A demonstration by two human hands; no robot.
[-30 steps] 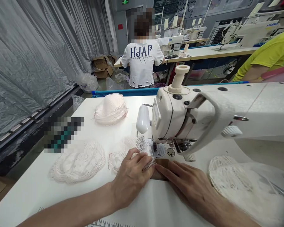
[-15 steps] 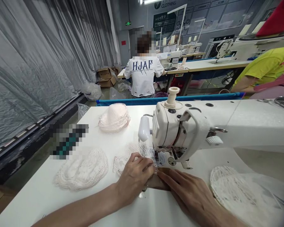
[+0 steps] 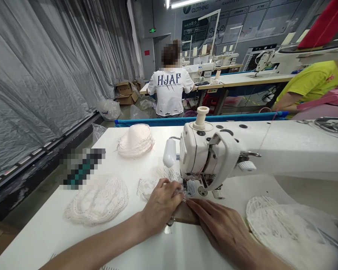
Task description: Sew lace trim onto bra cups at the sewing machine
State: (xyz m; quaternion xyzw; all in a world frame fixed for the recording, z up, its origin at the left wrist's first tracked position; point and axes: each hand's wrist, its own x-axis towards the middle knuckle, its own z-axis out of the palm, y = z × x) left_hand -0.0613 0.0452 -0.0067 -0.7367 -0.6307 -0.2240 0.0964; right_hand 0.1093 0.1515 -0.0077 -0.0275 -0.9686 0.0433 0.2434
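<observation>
My left hand [image 3: 160,206] lies on a white lace piece [image 3: 150,184] and a brown fabric piece [image 3: 186,215], its fingers curled and pressing them down just before the needle of the white sewing machine [image 3: 214,153]. My right hand [image 3: 216,225] rests flat on the brown fabric, fingers stretched toward the presser foot. The two hands' fingertips almost meet at the needle plate [image 3: 190,189].
A stack of white lace pieces [image 3: 97,200] lies left on the white table [image 3: 45,232], a pinkish stack [image 3: 135,140] farther back, and more lace [image 3: 273,221] at right. A person in a white shirt [image 3: 169,88] stands behind. Another person in yellow [image 3: 312,84] sits at right.
The view has tilted up slightly. Both hands have slid a little toward the needle with the fabric; their grip looks the same.
</observation>
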